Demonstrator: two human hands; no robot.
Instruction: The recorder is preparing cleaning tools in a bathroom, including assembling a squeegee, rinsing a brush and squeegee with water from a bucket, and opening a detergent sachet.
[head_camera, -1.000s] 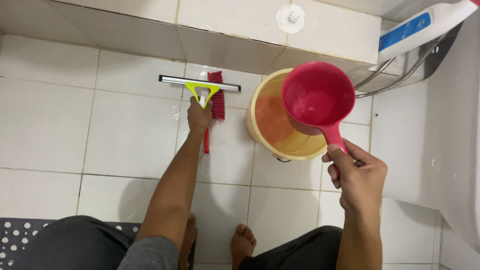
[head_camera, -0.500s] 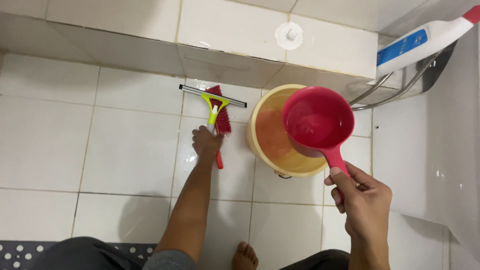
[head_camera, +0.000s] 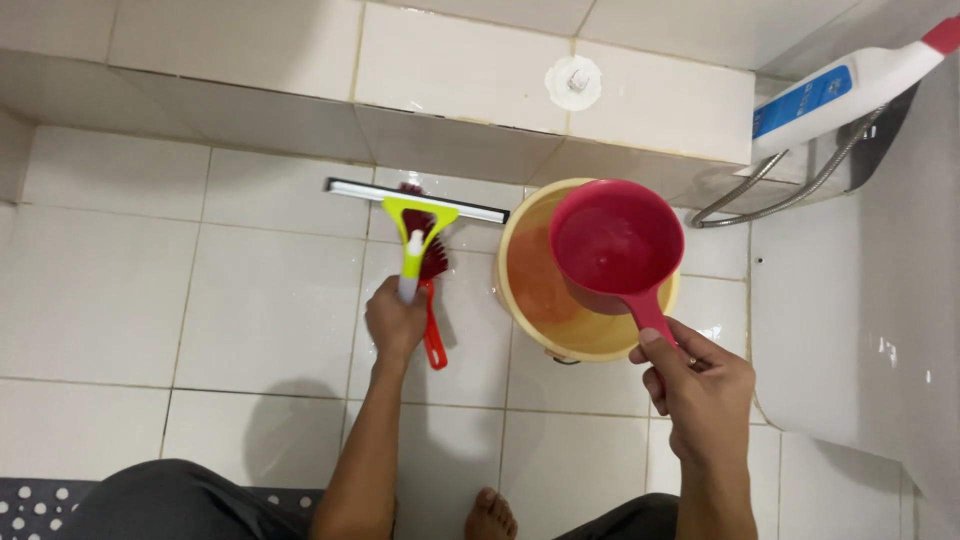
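Squeegee handle within left fingers

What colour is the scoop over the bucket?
Red-pink, the scoop, seen in the head view.

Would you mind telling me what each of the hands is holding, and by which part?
The left hand grips the lime-green window squeegee by its handle's lower end. The right hand holds the red plastic water dipper by its handle, over the yellow bucket.

White tiled floor carried it all: a yellow bucket stood near the wall step, a red brush lay just beside it, a grey dotted mat sat at the near edge.
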